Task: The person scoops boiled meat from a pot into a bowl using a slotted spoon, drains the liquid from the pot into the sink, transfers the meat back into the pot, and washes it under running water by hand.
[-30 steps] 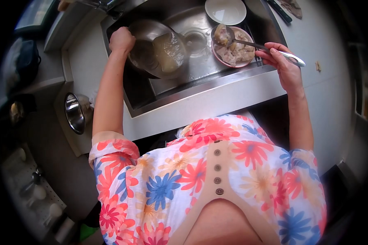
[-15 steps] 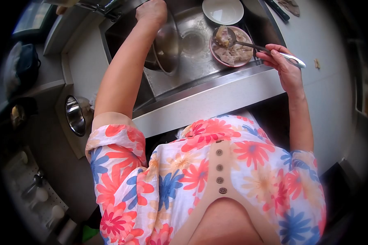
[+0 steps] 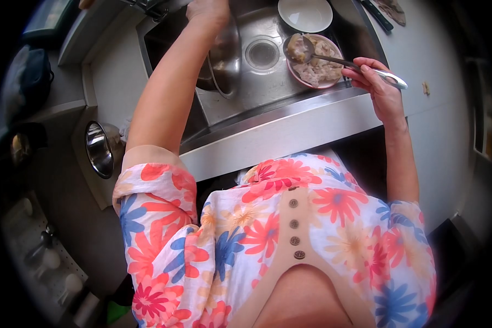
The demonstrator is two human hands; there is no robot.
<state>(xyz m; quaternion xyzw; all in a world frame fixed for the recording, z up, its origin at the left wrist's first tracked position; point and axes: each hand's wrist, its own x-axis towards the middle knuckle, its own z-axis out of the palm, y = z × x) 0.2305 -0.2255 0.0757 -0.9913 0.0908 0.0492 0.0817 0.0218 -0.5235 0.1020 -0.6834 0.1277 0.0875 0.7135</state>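
Note:
My left hand [image 3: 209, 10] is closed at the far rim of a metal pot [image 3: 225, 60], partly cut off by the top edge of the view. The pot is tipped on its side in the sink [image 3: 218, 112], and my forearm hides part of it. In my right hand [image 3: 380, 87] is the silver-ended handle of a ladle [image 3: 333, 59]. Pale, yellowish food pieces [image 3: 297, 49] lie in the ladle's bowl. It is over a pink-rimmed bowl [image 3: 341, 50] of pale meat-like pieces. Behind that bowl sits a white bowl [image 3: 306, 15].
A round drain [image 3: 262, 54] is in the sink floor. A faucet [image 3: 150, 8] is at the upper left. On the right counter [image 3: 437, 131] are a dark-handled utensil [image 3: 378, 15] and a small scrap [image 3: 426, 87]. A shiny metal bowl [image 3: 99, 150] stands at the left.
The sink drain shows more clearly now, with less murky liquid over it. The view has shifted slightly, and my left hand sits higher in it. My right hand holds the ladle almost still.

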